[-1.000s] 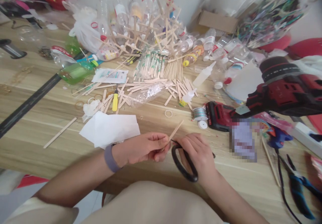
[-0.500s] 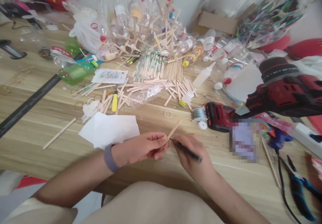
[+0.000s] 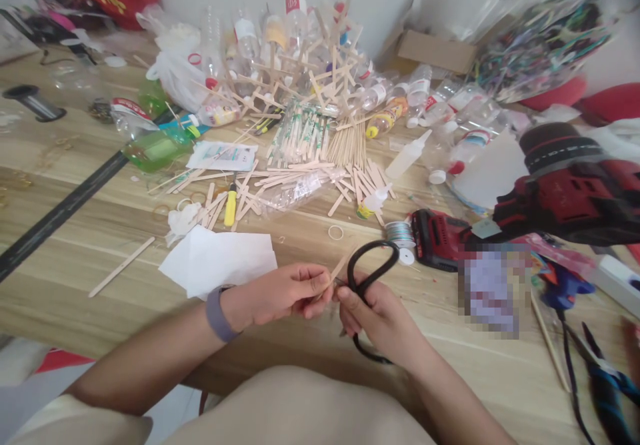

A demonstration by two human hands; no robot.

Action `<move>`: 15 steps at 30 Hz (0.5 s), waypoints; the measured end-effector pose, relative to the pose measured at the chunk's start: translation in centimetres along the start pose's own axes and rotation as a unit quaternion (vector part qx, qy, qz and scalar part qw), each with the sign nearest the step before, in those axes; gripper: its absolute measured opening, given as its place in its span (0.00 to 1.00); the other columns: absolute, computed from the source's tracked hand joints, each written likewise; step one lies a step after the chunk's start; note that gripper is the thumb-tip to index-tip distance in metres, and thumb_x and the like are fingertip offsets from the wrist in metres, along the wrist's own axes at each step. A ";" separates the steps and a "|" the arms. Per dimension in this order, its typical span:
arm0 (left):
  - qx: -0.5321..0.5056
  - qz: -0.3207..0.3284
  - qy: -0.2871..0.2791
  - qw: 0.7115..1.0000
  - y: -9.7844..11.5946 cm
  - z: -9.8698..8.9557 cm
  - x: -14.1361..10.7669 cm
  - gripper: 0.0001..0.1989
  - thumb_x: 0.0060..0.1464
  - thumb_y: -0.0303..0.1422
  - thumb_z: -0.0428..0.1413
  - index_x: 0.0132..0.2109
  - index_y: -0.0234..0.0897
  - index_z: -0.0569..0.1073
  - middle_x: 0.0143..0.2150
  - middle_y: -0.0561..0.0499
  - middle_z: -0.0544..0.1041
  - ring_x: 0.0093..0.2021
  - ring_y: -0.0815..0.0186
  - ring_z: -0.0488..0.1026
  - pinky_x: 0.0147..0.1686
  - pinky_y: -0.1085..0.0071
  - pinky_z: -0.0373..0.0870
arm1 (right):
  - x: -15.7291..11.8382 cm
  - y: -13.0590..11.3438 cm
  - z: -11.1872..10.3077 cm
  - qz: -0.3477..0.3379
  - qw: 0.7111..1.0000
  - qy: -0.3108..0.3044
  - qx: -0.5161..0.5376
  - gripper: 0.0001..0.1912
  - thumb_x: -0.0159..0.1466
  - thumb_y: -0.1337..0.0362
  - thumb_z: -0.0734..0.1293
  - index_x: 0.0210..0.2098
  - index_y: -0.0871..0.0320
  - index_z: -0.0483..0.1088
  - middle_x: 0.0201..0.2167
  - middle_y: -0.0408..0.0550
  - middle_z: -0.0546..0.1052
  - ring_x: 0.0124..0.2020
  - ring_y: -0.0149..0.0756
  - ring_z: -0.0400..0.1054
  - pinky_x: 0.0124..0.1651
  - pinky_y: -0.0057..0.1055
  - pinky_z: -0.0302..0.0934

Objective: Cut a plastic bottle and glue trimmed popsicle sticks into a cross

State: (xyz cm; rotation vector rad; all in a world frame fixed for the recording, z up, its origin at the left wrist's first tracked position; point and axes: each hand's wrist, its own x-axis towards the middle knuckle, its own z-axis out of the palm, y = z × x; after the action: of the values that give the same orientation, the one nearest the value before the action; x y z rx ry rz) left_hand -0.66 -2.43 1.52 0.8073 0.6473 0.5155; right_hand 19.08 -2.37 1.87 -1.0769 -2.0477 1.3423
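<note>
My left hand [image 3: 295, 289], with a band on its wrist, pinches a flat wooden stick [image 3: 342, 264] that points up and to the right. Black-handled scissors [image 3: 356, 266] are gripped in my right hand [image 3: 379, 314], their loops spread apart, one above the hand and one below. The scissors' blades are mostly hidden between the two hands, close to the stick. White paper sheets [image 3: 220, 258] lie just beyond my left hand. Another wooden stick [image 3: 121, 267] lies alone on the table to the left.
Piled sticks [image 3: 300, 177] and plastic bottles [image 3: 295, 21] crowd the back. A yellow screwdriver [image 3: 230, 206] lies near the sticks. On the right are a red cordless drill [image 3: 565, 191], a wire spool [image 3: 400, 233], a blue glue gun [image 3: 560, 288] and pliers [image 3: 603, 371].
The scissors have turned in my right hand, so their loops now show spread apart instead of edge-on. My left hand keeps its pinch on the stick. The view has shifted slightly.
</note>
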 end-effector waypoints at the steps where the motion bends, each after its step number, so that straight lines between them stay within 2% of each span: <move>1: 0.009 0.000 0.002 1.000 0.0 -0.1 0.0 0.22 0.59 0.51 0.53 0.31 0.36 0.65 0.22 0.57 0.63 0.24 0.72 0.56 0.25 0.73 0.50 | 0.1 0.0 0.1 0.020 0.999 -0.024 0.041 0.19 0.73 0.56 0.52 0.30 0.56 0.64 0.13 0.35 0.62 0.14 0.30 0.59 0.22 0.27 0.58; 2: 0.013 0.000 0.005 1.000 0.0 -0.1 0.0 0.22 0.59 0.51 0.53 0.31 0.36 0.65 0.22 0.57 0.63 0.24 0.72 0.56 0.25 0.73 0.50 | 0.2 0.1 0.1 0.019 0.999 -0.019 0.041 0.18 0.73 0.55 0.52 0.32 0.56 0.64 0.13 0.35 0.62 0.14 0.30 0.59 0.22 0.27 0.58; 4: -0.010 -0.004 0.016 1.000 -0.1 -0.2 0.2 0.22 0.58 0.51 0.55 0.31 0.36 0.65 0.22 0.58 0.63 0.23 0.72 0.56 0.26 0.73 0.51 | 0.3 0.3 0.1 -0.032 0.996 0.056 -0.066 0.16 0.71 0.57 0.55 0.32 0.56 0.66 0.17 0.41 0.69 0.20 0.33 0.64 0.27 0.30 0.60; 6: -0.045 -0.007 0.025 0.999 -0.2 -0.2 0.4 0.22 0.56 0.51 0.57 0.30 0.36 0.65 0.22 0.59 0.62 0.23 0.73 0.55 0.27 0.74 0.52 | 0.3 0.6 0.1 -0.088 0.968 0.130 -0.195 0.14 0.70 0.61 0.56 0.31 0.56 0.68 0.24 0.48 0.75 0.26 0.37 0.67 0.32 0.34 0.61; 7: -0.052 -0.007 0.027 0.998 -0.2 -0.2 0.4 0.22 0.56 0.51 0.58 0.30 0.36 0.64 0.21 0.59 0.62 0.23 0.73 0.55 0.27 0.74 0.52 | 0.3 0.8 0.0 -0.095 0.961 0.141 -0.219 0.15 0.70 0.61 0.56 0.30 0.56 0.68 0.25 0.50 0.76 0.27 0.38 0.68 0.33 0.35 0.60; 9: -0.034 -0.007 0.028 0.999 -0.1 -0.1 0.5 0.22 0.57 0.50 0.56 0.30 0.36 0.65 0.21 0.58 0.62 0.23 0.73 0.55 0.27 0.74 0.52 | 0.3 0.8 -0.1 -0.049 0.982 0.094 -0.158 0.17 0.71 0.60 0.55 0.30 0.56 0.68 0.20 0.47 0.74 0.23 0.36 0.67 0.30 0.32 0.60; 11: -0.012 -0.004 0.023 1.000 -0.1 -0.1 0.5 0.21 0.59 0.49 0.54 0.30 0.35 0.66 0.20 0.58 0.63 0.23 0.73 0.56 0.26 0.74 0.51 | 0.2 0.5 -0.2 0.034 0.999 0.012 -0.026 0.22 0.72 0.54 0.53 0.26 0.56 0.65 0.15 0.41 0.69 0.17 0.32 0.64 0.25 0.28 0.59; 13: -0.033 -0.003 0.015 0.999 -0.3 0.0 0.6 0.20 0.60 0.48 0.54 0.30 0.35 0.66 0.20 0.58 0.63 0.22 0.73 0.55 0.26 0.74 0.51 | 0.1 0.0 -0.3 0.088 0.993 -0.046 0.062 0.27 0.72 0.50 0.52 0.21 0.55 0.62 0.12 0.41 0.67 0.16 0.29 0.63 0.24 0.26 0.59; 15: -0.093 0.001 -0.002 0.996 -0.6 0.2 0.7 0.18 0.59 0.45 0.56 0.29 0.35 0.66 0.19 0.58 0.62 0.21 0.73 0.54 0.26 0.74 0.52 | 0.0 -0.5 -0.4 0.093 0.991 -0.053 0.079 0.30 0.72 0.49 0.52 0.17 0.55 0.60 0.13 0.43 0.69 0.18 0.29 0.65 0.25 0.26 0.59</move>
State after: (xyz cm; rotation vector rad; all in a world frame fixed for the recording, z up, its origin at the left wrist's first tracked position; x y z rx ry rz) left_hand 0.04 -2.46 0.91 0.6340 0.5851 0.5667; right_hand 19.14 -2.28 2.50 -1.1716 -1.9135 1.6565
